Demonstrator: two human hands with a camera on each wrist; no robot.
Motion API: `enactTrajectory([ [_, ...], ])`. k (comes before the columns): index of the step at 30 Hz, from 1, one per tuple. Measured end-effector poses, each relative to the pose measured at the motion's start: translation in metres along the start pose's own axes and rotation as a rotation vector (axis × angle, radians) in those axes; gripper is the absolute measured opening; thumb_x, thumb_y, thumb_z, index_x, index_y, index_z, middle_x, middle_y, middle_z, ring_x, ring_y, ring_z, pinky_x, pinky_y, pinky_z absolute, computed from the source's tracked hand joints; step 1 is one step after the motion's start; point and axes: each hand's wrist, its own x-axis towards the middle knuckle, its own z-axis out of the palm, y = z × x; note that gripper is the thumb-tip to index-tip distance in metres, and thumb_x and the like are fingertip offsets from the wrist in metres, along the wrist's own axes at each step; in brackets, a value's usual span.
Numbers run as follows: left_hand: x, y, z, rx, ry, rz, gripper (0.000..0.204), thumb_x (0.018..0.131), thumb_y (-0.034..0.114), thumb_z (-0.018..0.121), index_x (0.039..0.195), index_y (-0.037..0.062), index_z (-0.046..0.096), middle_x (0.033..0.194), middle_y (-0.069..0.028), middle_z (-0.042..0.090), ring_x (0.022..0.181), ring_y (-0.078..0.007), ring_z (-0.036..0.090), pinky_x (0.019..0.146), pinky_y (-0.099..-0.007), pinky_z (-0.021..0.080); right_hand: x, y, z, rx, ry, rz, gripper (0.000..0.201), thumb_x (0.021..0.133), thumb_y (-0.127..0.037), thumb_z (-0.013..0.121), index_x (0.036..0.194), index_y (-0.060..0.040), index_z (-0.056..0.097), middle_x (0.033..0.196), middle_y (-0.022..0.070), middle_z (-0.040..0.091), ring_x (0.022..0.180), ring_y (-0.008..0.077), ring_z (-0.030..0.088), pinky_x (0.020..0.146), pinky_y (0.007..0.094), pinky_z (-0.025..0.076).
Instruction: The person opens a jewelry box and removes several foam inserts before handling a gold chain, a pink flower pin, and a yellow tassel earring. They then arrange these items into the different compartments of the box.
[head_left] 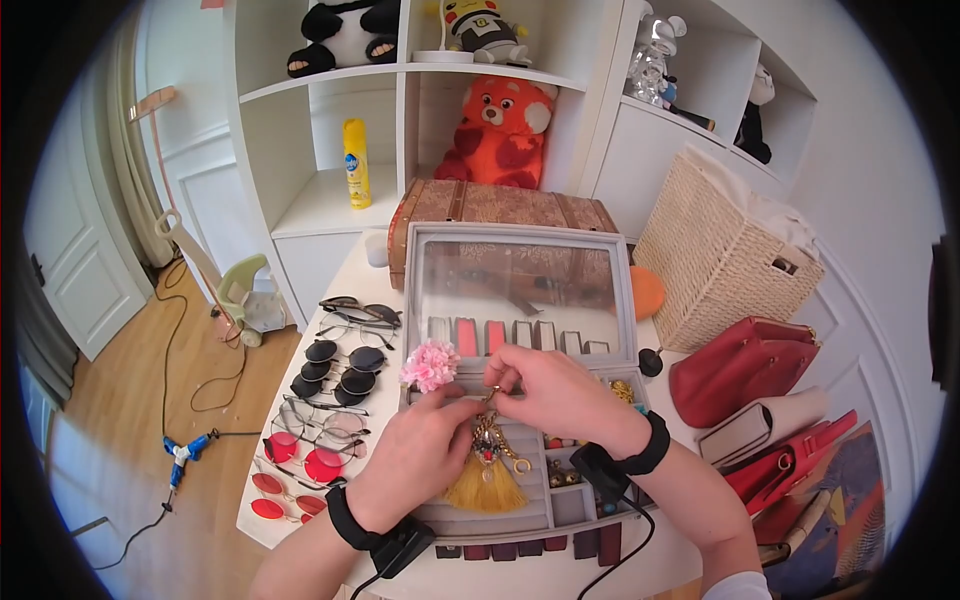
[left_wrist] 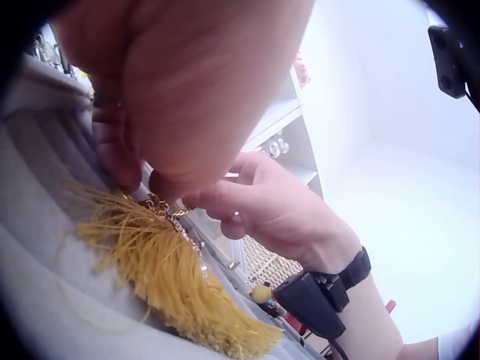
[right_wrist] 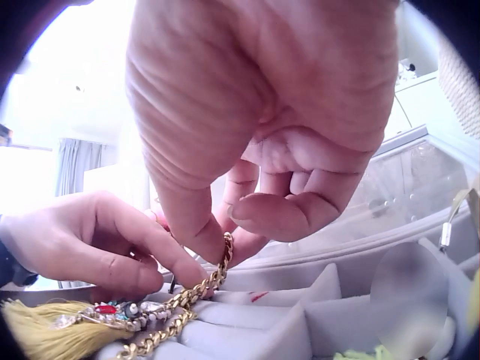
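A gold chain necklace (right_wrist: 204,288) with a jeweled pendant and a yellow tassel (head_left: 486,490) lies over the grey ridged rolls of an open jewelry box (head_left: 528,505). Between thumb and finger, my right hand (head_left: 565,392) pinches the raised end of the chain. My left hand (head_left: 425,448) meets it from the other side, its fingertips holding the chain just above the pendant. In the left wrist view the palm hides part of those fingers. A pink pompom flower (head_left: 430,366) sits at the box's left edge, beside my left hand.
Several pairs of glasses (head_left: 345,385) line the table's left side. The box's glass lid (head_left: 515,290) stands raised before a brown chest (head_left: 500,205). Red and white bags (head_left: 745,370) and a woven basket (head_left: 715,255) stand right. Small compartments (head_left: 572,505) hold jewelry.
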Motion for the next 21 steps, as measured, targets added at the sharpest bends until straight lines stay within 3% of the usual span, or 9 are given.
enactTrajectory([
  [2, 0.000, 0.000, 0.000, -0.007, 0.005, -0.003, 0.023, 0.098, 0.010, 0.066, 0.118, 0.0089, 0.077, 0.123, -0.0186, 0.071, 0.102, -0.0410, 0.072, 0.090, -0.0466, 0.060, -0.001, -0.001, -0.001, -0.034, -0.039, 0.033, 0.024, 0.090, -0.013, 0.076, 0.111, -0.0038, 0.067, 0.093, 0.0120, 0.076, 0.086, 0.0298, 0.076, 0.078, 0.0387, 0.058],
  [9, 0.000, -0.001, 0.000, -0.033, 0.018, -0.003, 0.022, 0.098, 0.009, 0.066, 0.118, 0.0069, 0.075, 0.120, -0.0181, 0.071, 0.104, -0.0408, 0.072, 0.090, -0.0465, 0.059, 0.002, 0.006, 0.007, -0.019, -0.023, -0.022, 0.025, 0.091, -0.014, 0.076, 0.112, -0.0040, 0.069, 0.096, 0.0112, 0.077, 0.086, 0.0282, 0.076, 0.078, 0.0374, 0.059],
  [11, 0.000, -0.002, 0.000, -0.037, 0.020, -0.009, 0.021, 0.098, 0.008, 0.066, 0.118, 0.0055, 0.075, 0.120, -0.0182, 0.071, 0.104, -0.0412, 0.072, 0.090, -0.0464, 0.059, 0.003, 0.001, 0.007, -0.005, -0.008, -0.001, 0.021, 0.091, -0.015, 0.072, 0.109, -0.0043, 0.068, 0.097, 0.0140, 0.079, 0.093, 0.0351, 0.077, 0.083, 0.0441, 0.059],
  [21, 0.000, 0.001, -0.002, -0.039, -0.020, -0.054, 0.030, 0.099, 0.008, 0.064, 0.129, 0.0012, 0.065, 0.115, -0.0259, 0.070, 0.104, -0.0469, 0.069, 0.089, -0.0513, 0.056, 0.007, 0.004, 0.012, 0.137, 0.012, -0.013, 0.017, 0.093, -0.012, 0.070, 0.108, -0.0044, 0.069, 0.094, 0.0142, 0.078, 0.092, 0.0335, 0.077, 0.084, 0.0424, 0.060],
])
